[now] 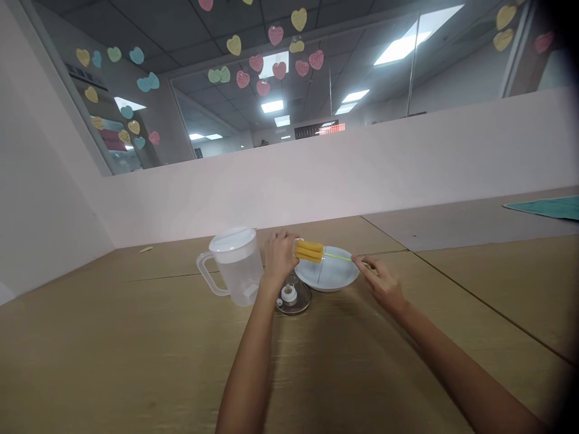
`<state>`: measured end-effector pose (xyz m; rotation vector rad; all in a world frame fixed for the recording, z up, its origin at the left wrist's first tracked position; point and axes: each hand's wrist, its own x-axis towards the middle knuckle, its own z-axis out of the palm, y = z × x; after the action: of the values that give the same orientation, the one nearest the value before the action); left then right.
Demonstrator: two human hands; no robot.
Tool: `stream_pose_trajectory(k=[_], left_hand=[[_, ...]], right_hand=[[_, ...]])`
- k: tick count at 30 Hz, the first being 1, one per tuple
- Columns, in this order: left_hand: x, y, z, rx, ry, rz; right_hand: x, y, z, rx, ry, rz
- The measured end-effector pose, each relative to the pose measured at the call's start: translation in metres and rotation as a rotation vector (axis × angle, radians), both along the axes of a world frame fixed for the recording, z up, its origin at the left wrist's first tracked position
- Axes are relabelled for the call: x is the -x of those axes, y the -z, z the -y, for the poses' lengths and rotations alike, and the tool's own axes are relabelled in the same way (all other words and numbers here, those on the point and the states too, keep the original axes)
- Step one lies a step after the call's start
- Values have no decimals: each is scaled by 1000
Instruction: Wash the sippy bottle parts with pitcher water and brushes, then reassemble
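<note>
My left hand (281, 254) is closed around a small clear bottle, mostly hidden by the fingers; its pale rim (297, 247) shows. At that rim is the yellow sponge head (310, 251) of a bottle brush. The brush's thin yellow-green handle (338, 257) runs right to my right hand (380, 280), whose fingers pinch it. Both hands are over or beside a white bowl (327, 281). Below my left hand, a round dark tray (296, 308) holds a white bottle collar (289, 293) and other small parts, partly hidden by the wrist.
Left of my left hand stands a clear plastic pitcher (239, 274) with a white lid. A small flat tan piece (146, 249) lies far left. A teal cloth (549, 207) is at the far right. A white wall (289, 190) and window border the table's back.
</note>
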<state>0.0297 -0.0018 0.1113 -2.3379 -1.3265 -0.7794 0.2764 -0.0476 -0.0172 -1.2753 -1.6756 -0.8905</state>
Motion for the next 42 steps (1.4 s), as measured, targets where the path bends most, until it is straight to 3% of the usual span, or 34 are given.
stream_pose_trajectory(k=[4,11,16,22,27,30,33,37,42], left_hand=[[-16,3,13,-102,-20,-174],[-43,14,26,-92,155,-253],[-34,19,13,-122,109,-192],[-23,32,-4,-141,42,-242],[-17,30,-6,-133,8,-206],[-18,25,-4,-65,-13,-68],[-23,18,2,28,-20,110],[-27,4,16,138,57,228],[-30,-11,36,260,184,163]], right_hand=[[7,1,0,-122,7,86],[21,0,6,-215,52,179],[1,-5,4,-194,106,160],[-26,2,-1,-38,138,181],[-34,10,-5,57,308,-177],[-37,10,-7,178,456,-420],[-41,12,-9,459,522,-489],[-44,16,-12,758,451,-424],[-34,13,-12,967,351,-349]])
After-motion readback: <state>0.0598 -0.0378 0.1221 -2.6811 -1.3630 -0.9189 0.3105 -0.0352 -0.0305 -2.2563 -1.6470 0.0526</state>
